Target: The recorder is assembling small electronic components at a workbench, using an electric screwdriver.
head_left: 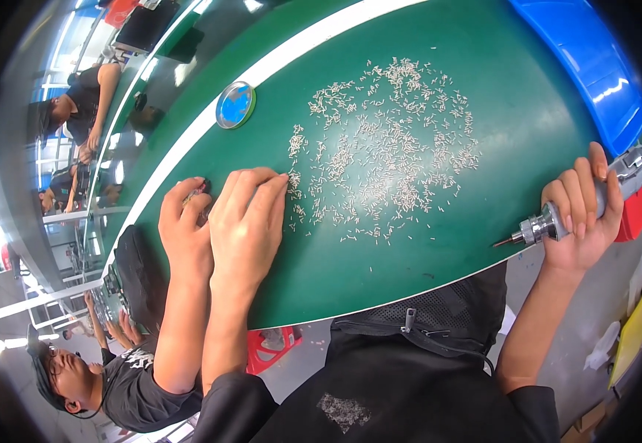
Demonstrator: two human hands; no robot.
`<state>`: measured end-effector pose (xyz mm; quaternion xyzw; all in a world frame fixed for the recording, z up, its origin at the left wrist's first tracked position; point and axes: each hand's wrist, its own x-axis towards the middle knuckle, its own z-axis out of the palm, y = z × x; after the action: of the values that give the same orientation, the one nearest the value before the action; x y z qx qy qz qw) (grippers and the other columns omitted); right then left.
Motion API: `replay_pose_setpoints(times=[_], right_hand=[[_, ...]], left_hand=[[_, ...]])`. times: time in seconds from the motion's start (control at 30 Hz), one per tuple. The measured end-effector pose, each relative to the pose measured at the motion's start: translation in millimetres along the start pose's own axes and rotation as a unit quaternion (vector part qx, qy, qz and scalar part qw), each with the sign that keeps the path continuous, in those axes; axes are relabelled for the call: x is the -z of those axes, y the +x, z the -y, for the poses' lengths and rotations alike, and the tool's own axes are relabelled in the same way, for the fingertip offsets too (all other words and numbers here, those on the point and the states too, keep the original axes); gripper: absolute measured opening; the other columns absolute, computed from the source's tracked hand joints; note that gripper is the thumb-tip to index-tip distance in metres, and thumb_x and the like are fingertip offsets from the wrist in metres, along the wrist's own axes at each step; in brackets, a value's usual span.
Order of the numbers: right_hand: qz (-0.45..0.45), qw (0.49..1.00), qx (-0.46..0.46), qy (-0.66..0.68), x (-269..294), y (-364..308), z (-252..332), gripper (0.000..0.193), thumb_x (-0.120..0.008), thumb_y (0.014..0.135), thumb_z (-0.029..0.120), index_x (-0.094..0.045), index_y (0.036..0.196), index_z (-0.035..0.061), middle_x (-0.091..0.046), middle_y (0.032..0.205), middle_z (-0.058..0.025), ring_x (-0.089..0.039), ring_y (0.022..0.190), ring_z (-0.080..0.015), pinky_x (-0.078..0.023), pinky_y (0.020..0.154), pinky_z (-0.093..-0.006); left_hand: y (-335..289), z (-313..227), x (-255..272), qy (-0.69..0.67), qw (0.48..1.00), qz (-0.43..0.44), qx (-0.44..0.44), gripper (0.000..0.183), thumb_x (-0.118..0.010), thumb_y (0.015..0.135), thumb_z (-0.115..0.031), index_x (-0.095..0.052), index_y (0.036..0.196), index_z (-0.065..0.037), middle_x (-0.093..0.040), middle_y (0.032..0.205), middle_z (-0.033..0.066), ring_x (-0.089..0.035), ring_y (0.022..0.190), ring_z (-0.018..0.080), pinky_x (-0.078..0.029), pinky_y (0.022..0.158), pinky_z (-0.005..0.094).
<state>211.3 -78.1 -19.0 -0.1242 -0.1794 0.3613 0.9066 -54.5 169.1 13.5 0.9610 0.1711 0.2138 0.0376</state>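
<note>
My left hand (243, 218) rests at the left edge of a wide scatter of small, thin silvery pieces (398, 148), like screws or pins. Its fingers are bent and drawn together; what they pinch, if anything, is hidden. On the right, my right hand (576, 210) grips a grey electric screwdriver (624, 173). The tool's bit points left and down over the table's near edge, apart from the scatter.
A round tin with blue contents (235, 105) stands on the green table (299, 280). A blue bin (594, 63) is at the far right. Close on my left, a co-worker's hand (186, 221) holds a small dark object. A red stool (273, 348) stands below.
</note>
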Motion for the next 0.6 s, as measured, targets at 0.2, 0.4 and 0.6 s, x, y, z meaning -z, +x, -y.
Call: replay_pose_setpoints(times=[0.2, 0.4, 0.6], right_hand=[[0.006, 1.0, -0.007, 0.005, -2.3, -1.2, 1.2, 0.013, -0.043, 0.103, 0.015, -0.044, 0.097, 0.0034, -0.039, 0.056, -0.0011, -0.04, 0.044, -0.0112, -0.037, 0.05, -0.0279], [-0.012, 1.0, -0.004, 0.004, -6.9, -3.0, -2.1, 0.015, -0.045, 0.102, 0.017, -0.047, 0.098, 0.0029, -0.039, 0.056, 0.0002, -0.04, 0.046, -0.0104, -0.037, 0.051, -0.0267], [0.013, 1.0, 0.0, 0.028, -35.4, -3.1, -20.0, 0.018, -0.046, 0.101, 0.02, -0.051, 0.099, 0.0028, -0.04, 0.057, 0.001, -0.041, 0.047, -0.0098, -0.038, 0.053, -0.0264]], left_hand=[[-6.1, 2.0, -2.7, -0.016, 0.999, -0.015, 0.03, 0.016, -0.064, 0.08, 0.009, -0.056, 0.091, 0.001, -0.06, 0.089, 0.0132, -0.06, 0.082, 0.0304, -0.048, 0.071, 0.0395], [-21.0, -44.6, 11.7, -0.2, 0.972, 0.015, 0.119, 0.009, -0.051, 0.087, 0.009, -0.048, 0.087, 0.001, -0.055, 0.082, 0.0146, -0.055, 0.07, 0.0282, -0.044, 0.064, 0.036], [-16.6, -103.8, -6.6, -0.439, 0.894, 0.005, 0.09, 0.014, -0.063, 0.081, 0.013, -0.058, 0.091, 0.004, -0.064, 0.082, 0.0163, -0.062, 0.076, 0.0255, -0.05, 0.07, 0.0326]])
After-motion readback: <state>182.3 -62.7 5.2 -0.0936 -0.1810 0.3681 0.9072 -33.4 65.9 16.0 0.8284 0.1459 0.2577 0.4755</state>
